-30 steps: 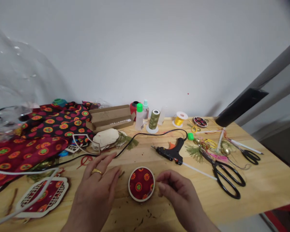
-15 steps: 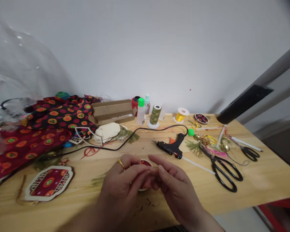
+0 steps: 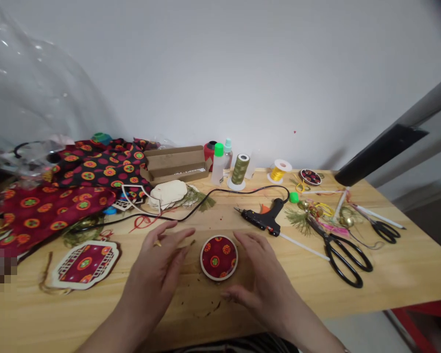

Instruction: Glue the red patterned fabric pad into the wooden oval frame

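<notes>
A round disc with a pale rim and dark red patterned fabric lies flat on the wooden table. To its left is my left hand, fingers apart, with a ring on one finger and nothing held. My right hand curves open along the disc's right side, its fingertips close to the rim; whether they touch it I cannot tell. Small dark scraps lie on the wood just below the disc. Beyond my right hand rests a black glue gun with a white glue stick sticking out of its back.
Black-handled scissors and a smaller pair lie at right. A framed fabric ornament is at left, below patterned cloth. Thread spools, a green-capped bottle and a cardboard box stand along the wall. The glue gun's cord crosses the table.
My hands were together above the disc, fingertips meeting and partly covering it. Now they have parted to either side and opened, and the whole disc shows. The view has shifted slightly.
</notes>
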{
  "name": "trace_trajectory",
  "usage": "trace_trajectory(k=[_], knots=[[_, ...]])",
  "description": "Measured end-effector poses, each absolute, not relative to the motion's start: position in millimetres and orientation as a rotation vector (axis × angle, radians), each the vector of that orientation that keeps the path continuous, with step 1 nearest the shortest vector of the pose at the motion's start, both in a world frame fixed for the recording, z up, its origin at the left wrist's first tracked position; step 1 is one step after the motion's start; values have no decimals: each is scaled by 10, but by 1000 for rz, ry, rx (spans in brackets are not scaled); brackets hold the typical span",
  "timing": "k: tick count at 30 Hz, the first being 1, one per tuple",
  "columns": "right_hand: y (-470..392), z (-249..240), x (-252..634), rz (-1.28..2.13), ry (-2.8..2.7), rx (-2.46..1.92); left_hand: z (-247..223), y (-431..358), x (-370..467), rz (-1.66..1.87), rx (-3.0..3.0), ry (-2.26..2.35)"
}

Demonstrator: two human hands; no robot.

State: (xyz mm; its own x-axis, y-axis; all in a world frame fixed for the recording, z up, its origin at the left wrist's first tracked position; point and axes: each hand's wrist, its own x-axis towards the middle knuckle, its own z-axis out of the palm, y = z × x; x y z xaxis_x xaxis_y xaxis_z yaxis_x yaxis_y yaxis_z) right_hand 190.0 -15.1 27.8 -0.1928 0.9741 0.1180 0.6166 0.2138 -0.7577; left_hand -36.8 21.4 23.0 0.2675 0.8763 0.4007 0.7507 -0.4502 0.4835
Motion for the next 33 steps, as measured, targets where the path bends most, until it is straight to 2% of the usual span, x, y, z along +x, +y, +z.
trace_trajectory(k=[9,33], knots=[[-24,181,1851,763,-2070,-1459,99,193,-244,590,2457,1361],[15,161,1873,796,-2054,-1443,26,269,-212,481,2391,1330]])
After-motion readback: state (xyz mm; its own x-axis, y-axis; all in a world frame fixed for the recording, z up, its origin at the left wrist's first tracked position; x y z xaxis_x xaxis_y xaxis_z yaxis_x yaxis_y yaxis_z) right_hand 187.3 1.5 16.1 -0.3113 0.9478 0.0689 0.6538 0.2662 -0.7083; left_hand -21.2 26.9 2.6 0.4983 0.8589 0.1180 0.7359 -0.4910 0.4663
